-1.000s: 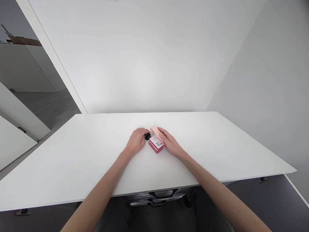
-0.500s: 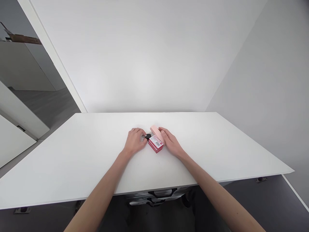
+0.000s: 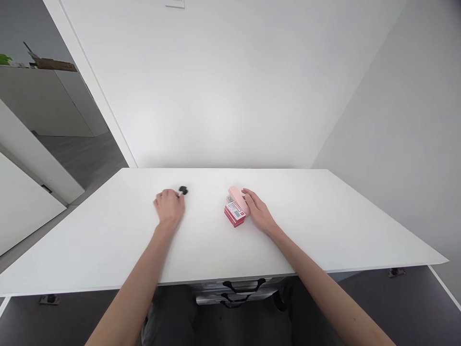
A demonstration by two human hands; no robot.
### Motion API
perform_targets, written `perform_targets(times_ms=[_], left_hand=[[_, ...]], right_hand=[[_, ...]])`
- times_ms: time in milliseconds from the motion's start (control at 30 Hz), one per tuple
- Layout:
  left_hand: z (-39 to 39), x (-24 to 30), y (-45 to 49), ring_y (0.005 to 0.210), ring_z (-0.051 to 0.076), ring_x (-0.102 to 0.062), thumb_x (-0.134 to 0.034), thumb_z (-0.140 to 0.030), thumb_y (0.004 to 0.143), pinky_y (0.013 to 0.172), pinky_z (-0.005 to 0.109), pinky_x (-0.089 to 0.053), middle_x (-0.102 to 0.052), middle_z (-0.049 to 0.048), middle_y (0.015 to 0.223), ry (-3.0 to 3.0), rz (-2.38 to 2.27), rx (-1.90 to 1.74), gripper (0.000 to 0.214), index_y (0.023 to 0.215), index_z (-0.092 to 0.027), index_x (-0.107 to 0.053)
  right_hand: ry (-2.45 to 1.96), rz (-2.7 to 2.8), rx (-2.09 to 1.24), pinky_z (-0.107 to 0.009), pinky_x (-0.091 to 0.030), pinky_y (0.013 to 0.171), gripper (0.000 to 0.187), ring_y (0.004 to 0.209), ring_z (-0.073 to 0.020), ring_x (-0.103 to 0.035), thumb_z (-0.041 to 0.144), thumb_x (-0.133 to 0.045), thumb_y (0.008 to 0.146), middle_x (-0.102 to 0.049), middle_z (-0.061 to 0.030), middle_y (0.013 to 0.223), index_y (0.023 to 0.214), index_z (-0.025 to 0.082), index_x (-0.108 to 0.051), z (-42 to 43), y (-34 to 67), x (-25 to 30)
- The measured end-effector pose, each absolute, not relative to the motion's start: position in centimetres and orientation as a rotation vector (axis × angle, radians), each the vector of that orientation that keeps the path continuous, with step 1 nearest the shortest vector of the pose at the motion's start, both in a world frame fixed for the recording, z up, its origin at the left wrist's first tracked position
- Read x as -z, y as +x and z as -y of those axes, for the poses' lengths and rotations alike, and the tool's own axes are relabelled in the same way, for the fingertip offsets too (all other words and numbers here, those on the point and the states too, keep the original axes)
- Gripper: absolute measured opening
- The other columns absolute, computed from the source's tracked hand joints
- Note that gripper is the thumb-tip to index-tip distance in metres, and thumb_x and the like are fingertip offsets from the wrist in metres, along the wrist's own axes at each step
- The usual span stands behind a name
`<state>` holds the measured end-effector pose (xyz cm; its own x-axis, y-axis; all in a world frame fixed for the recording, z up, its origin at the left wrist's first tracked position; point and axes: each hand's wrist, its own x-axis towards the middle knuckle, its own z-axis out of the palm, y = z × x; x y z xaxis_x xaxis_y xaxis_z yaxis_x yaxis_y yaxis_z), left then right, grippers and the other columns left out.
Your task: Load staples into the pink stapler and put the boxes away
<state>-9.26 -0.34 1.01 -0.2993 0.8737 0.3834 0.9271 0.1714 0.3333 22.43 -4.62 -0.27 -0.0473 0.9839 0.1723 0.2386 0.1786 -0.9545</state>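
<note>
Two hands: the person's left hand [image 3: 169, 206] is over the left part of the worktop [image 3: 306, 230], the right hand [image 3: 260, 210] near its middle.
Left grip: thumb and fingers appear pinched together on a small black item [image 3: 183, 190]; motion blur hides the exact contact.
Right grip: curved against the right side of a pink block [image 3: 238, 199], thumb touching it; whether it is clamped or merely resting, one cannot tell.
Black item: just beyond the left fingertips, well apart from the cluster.
Red-and-white boxes: a small stack [image 3: 235, 214] directly in front of the pink block, barcode label up; a pale patterned piece [image 3: 229, 198] shows behind the stack, partly hidden.
Left hand's step: judging by the pose, handling the black item apart from the cluster while the right hand steadies the pink block.
Next move's demand: probably a secure pinch on the black item and light pressure beside the stack.
</note>
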Motion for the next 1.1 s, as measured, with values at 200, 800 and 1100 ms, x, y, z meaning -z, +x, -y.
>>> perform_targets(times_ms=[200,800,1100], left_hand=[[0.6,-1.3,-12.4,0.135,0.048,-0.043,-0.047,-0.03,0.092,0.113,0.066,-0.031,-0.056,0.0328,0.13,-1.396,2.446,0.745,0.041,0.117,0.0,-0.059],[4.3,-2.6,-2.9,0.147,0.033,-0.039,-0.055,-0.037,0.097,0.12,0.056,-0.036,-0.042,0.0175,0.152,-2.456,1.505,1.191,0.038,0.132,-0.024,-0.047],[6.9,-1.9,2.4,0.123,0.034,-0.063,-0.082,-0.053,0.076,0.1,0.05,-0.054,-0.055,0.0136,0.143,-2.929,1.382,1.06,0.084,0.143,-0.026,-0.039]], right_hand=[[-1.29,1.475,-0.97,-0.047,-0.041,0.118,0.058,0.136,-0.0263,-0.056,0.06,-0.042,0.104,-0.057,-0.0061,0.154,0.154,0.031,-0.049,5.0,22.5,0.0],[-1.259,1.537,-0.955,-0.046,-0.043,0.117,0.061,0.139,-0.0261,-0.054,0.059,-0.047,0.102,-0.055,-0.0085,0.156,0.154,0.028,-0.048,5.7,22.3,-0.5],[-1.237,1.545,-0.924,-0.048,-0.046,0.115,0.061,0.138,-0.0277,-0.056,0.059,-0.05,0.101,-0.056,-0.0114,0.155,0.151,0.024,-0.052,5.1,22.3,0.0]])
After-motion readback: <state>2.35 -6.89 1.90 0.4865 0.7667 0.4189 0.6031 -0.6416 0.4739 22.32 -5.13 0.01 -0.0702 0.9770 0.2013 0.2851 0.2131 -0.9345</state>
